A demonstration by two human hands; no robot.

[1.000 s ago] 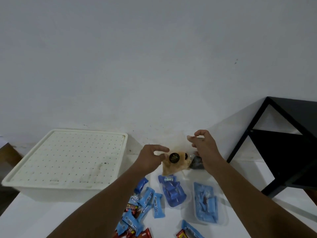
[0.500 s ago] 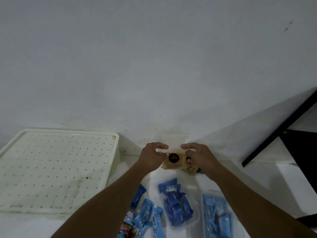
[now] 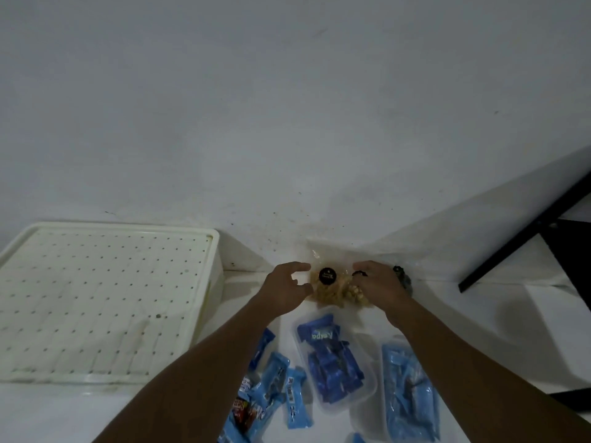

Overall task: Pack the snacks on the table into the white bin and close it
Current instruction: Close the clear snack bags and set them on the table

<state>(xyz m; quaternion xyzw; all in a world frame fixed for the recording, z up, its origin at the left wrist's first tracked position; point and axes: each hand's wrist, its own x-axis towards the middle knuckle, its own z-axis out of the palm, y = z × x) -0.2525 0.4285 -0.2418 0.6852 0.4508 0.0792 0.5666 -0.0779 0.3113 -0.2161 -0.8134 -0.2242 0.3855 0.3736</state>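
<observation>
The white bin (image 3: 211,314) stands at the left with its perforated lid on. At the back of the table, against the wall, lies a clear bag of tan snacks (image 3: 326,294) with a round black sticker. My left hand (image 3: 286,290) curves thumb and forefinger around the bag's left edge. My right hand (image 3: 379,286) covers its right side, fingers curled onto it. Nearer to me lie two clear packs of blue-wrapped snacks (image 3: 332,362) (image 3: 406,398) and several loose blue sachets (image 3: 295,398) mixed with a red wrapper (image 3: 240,410).
A small dark-filled bag (image 3: 405,280) sits just right of my right hand by the wall. A black metal frame (image 3: 518,241) leans in at the right. The white wall runs directly behind the table's back edge.
The view has shifted left and closer to the bin. My right hand has come down onto the tan snack bag, and the bag sits lower, near the table by the wall.
</observation>
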